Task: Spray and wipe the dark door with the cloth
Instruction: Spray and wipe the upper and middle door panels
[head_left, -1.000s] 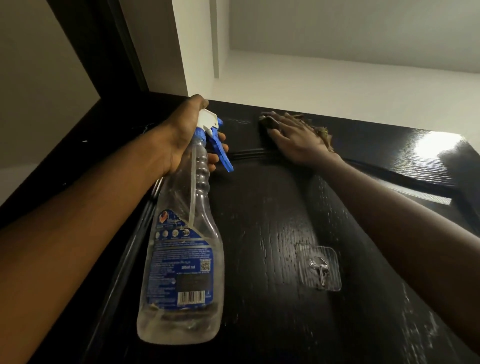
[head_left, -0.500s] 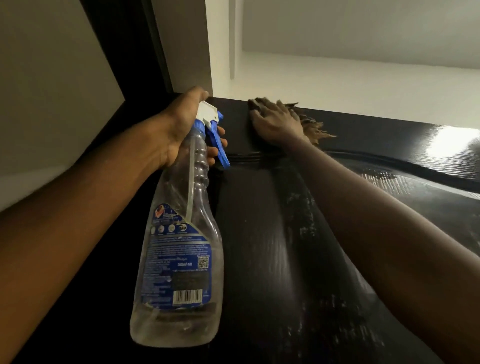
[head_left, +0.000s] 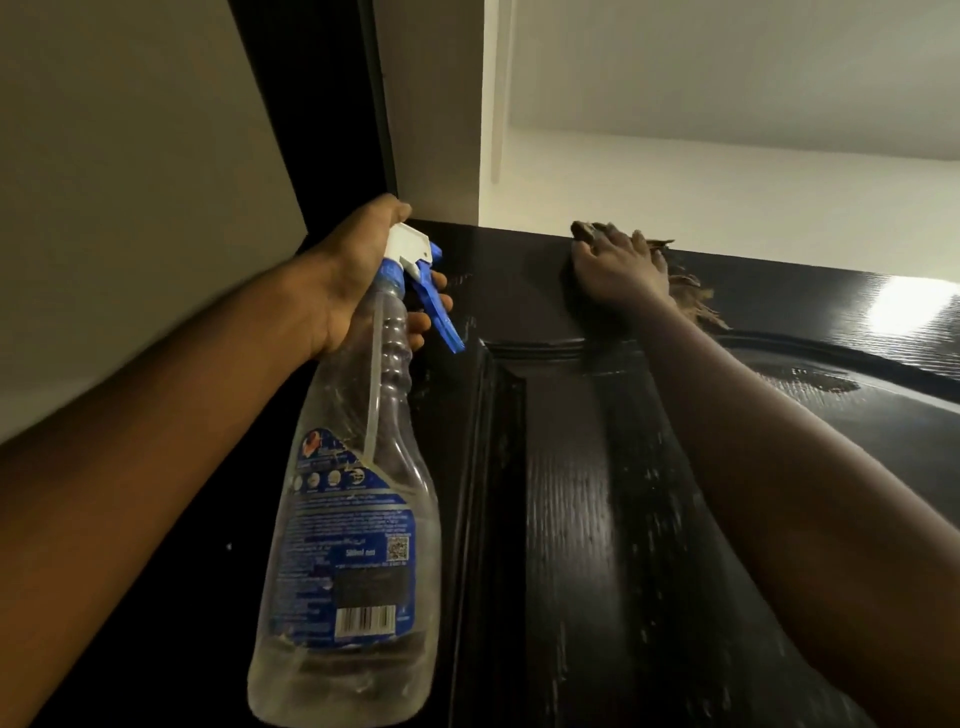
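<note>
Head view, looking up along a door. Far left of the frame: plain beige wall (head_left: 130, 208), then a black door frame (head_left: 332, 130) rising toward the top edge.

Centre left: left hand (head_left: 358, 275) wrapped round the neck of a clear spray bottle (head_left: 358, 493), curled beside the blue trigger (head_left: 434, 306), nozzle aimed at the upper door, body hanging down toward bottom centre. Seemingly low on liquid, so probably light. Thin plastic, likely slick once wet. Best gripped right there at the ribbed neck, one finger free for the trigger.

Centre to right: dark door (head_left: 571, 519), glossy, wood-grained, with a raised panel moulding and pale smears down the middle. Rigid and hard, presumably slippery under a damp rag, hence a call for firm, even pressure.

Upper centre right: right hand (head_left: 613, 270) spread over the brown cloth (head_left: 696, 306), pressing it against the top rail just below the door's upper edge. Any hooking of fingertips over that edge impossible to tell. Frayed cloth ends sticking out to the right of the wrist. Soft, limp, apt to bunch; best kept flat beneath palm and splayed fingers rather than pinched.

Further right: wet patch (head_left: 800, 376) on the panel, then bright glare (head_left: 904, 306) near the right edge. Wiping of the top rail in hand, by the look of it; lower panels apparently not yet done.
</note>
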